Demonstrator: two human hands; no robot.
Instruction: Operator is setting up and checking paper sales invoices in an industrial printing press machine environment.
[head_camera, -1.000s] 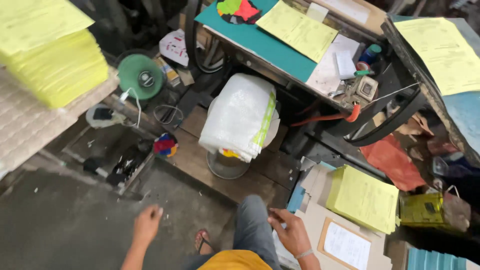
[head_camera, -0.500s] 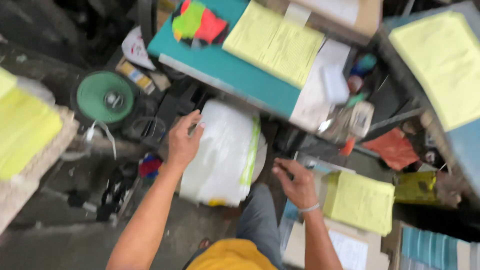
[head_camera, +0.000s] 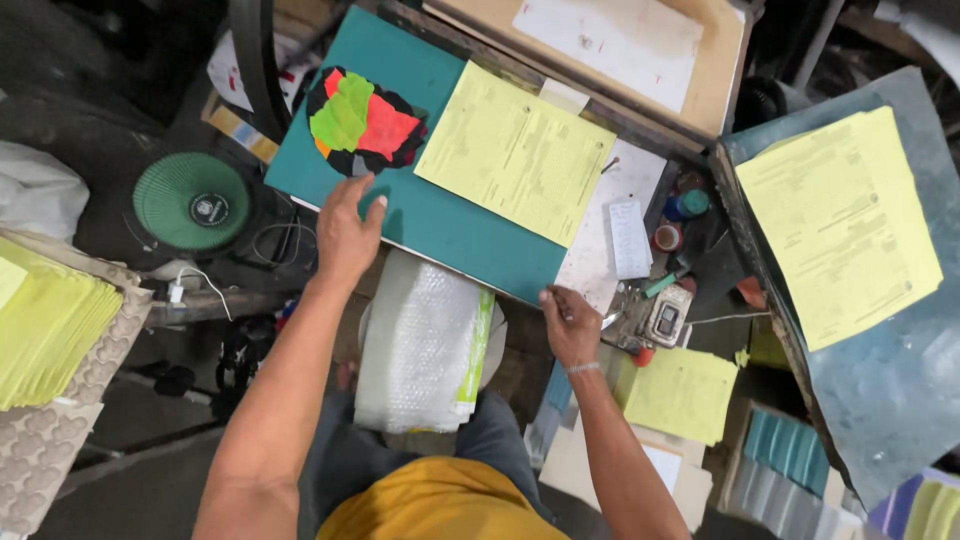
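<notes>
My left hand (head_camera: 345, 230) rests on the edge of a teal board (head_camera: 440, 225), fingers spread, just below a bundle of green, red and orange rags (head_camera: 362, 122). My right hand (head_camera: 570, 322) grips the board's near right corner. A yellow printed sheet (head_camera: 515, 150) lies on the board to the right of the rags. Under the board, between my arms, a white bubble-wrapped roll (head_camera: 420, 345) stands on a stool.
A green fan (head_camera: 192, 202) sits on the floor at left, by a stack of yellow paper (head_camera: 45, 325). White slips, tape rolls and a small device (head_camera: 665, 320) clutter the right. More yellow sheets (head_camera: 835, 225) lie on a grey board at far right.
The view has swung up to the teal board. My left hand rose from the wrapped roll to the board's edge, and my right hand came up to its corner.
</notes>
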